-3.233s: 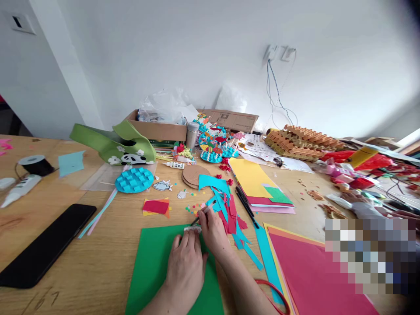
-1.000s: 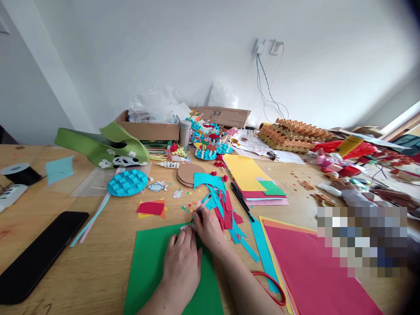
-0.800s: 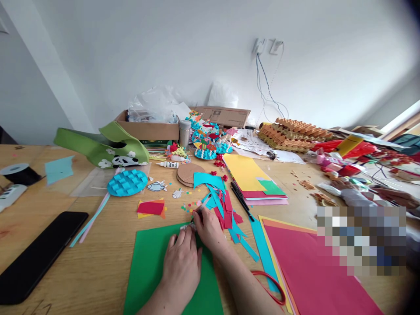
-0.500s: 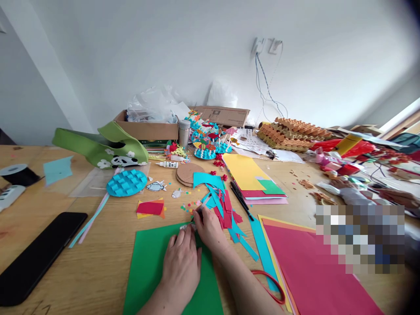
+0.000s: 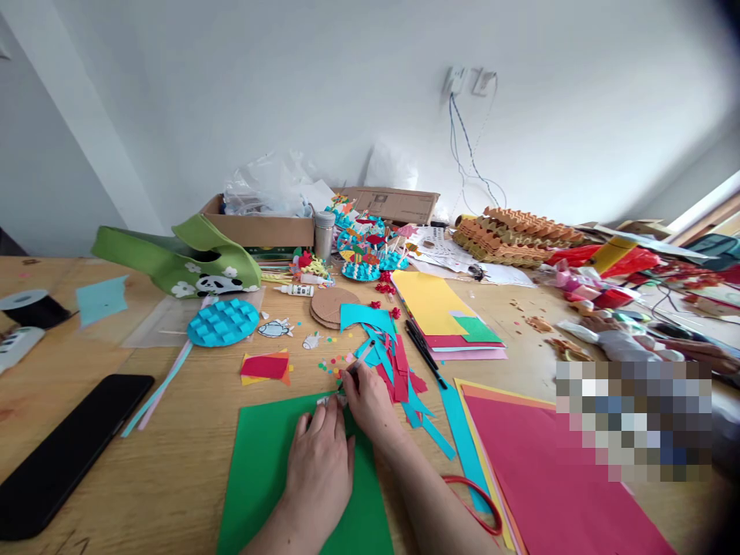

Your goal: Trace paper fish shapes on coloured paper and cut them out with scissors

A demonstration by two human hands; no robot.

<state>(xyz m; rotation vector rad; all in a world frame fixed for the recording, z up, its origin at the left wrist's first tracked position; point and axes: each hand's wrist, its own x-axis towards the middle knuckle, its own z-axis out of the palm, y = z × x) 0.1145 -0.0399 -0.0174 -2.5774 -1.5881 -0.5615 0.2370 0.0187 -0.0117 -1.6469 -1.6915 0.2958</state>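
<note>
- cardboard box (image 5: 257, 230) sits well behind the green sheet (image 5: 260, 462), off to its left, clear plastic (image 5: 263, 189) piled in the top, rest of the contents hidden
- green felt bag (image 5: 179, 266) is also back and left of the green sheet, mouth gaping, too dark to see what's inside
- lidded jar (image 5: 324, 240) stands upright behind the green sheet, contents unclear
- left hand (image 5: 319, 455) is palm down on the green sheet, fingers stretched out, slightly apart, holding down a small white paper piece (image 5: 322, 401) at its far edge
- right hand (image 5: 368, 401) comes in from the right at that edge, fingers clamped on a slanted pen (image 5: 365, 354)
</note>
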